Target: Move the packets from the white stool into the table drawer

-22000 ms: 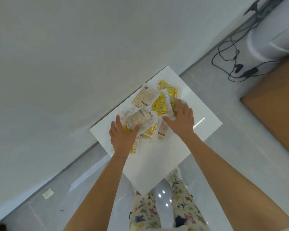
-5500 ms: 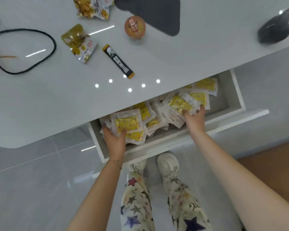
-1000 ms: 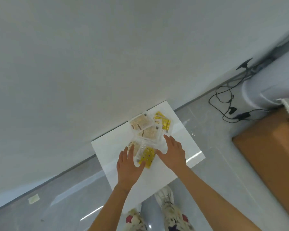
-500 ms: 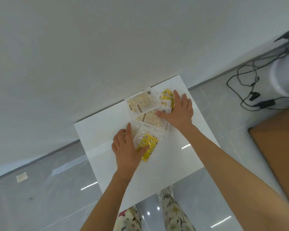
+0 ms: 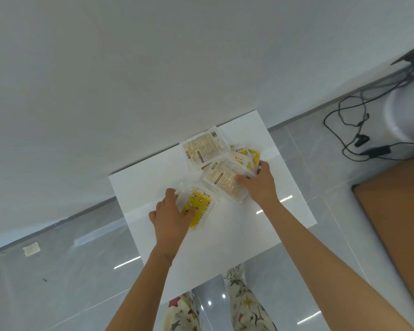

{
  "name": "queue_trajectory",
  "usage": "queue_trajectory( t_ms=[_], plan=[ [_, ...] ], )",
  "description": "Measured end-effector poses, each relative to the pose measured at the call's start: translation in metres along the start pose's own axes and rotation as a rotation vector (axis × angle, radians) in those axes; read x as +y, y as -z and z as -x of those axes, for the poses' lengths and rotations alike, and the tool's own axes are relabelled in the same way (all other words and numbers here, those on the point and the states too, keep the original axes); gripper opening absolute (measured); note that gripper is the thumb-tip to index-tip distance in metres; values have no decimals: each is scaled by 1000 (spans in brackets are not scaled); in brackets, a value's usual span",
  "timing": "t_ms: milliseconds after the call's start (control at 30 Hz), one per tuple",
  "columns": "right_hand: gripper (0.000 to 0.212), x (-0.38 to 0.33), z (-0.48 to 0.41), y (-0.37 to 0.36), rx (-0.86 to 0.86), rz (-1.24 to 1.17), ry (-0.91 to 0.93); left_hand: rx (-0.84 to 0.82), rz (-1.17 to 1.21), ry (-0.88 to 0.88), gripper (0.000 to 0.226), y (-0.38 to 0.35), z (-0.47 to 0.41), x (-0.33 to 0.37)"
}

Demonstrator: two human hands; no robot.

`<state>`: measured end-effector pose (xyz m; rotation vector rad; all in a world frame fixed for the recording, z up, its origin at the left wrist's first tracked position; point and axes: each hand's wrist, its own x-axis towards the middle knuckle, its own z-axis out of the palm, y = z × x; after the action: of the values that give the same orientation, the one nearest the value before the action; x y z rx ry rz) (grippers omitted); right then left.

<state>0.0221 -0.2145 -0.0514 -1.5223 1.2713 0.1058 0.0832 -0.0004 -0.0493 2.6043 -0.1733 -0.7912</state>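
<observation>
— What's the left hand (image 5: 170, 217) doing?
— It's on the white square stool top (image 5: 225, 247), fingers curled round the near yellow-printed plastic packet (image 5: 197, 209), thumb pressed on its face.
— And the right hand (image 5: 258, 185)?
— It grips the clear packet of beige contents (image 5: 225, 182), thumb on top. A second yellow packet (image 5: 245, 156) lies just beyond it; another clear beige packet (image 5: 204, 150) sits loose at the far edge.
</observation>
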Motion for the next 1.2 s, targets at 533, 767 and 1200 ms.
queue_trajectory(
  t_ms=[533,767,1200],
  plan=[
    [32,32,22,3,-67,-420,-142,-111,826,36,16,24,-14,6],
    [32,35,21,2,5,-437,-143,-103,568,-174,61,11,-81,37],
    [51,35,28,-20,-92,-773,-249,37,43,-333,55,-17,-78,36]
  ],
)
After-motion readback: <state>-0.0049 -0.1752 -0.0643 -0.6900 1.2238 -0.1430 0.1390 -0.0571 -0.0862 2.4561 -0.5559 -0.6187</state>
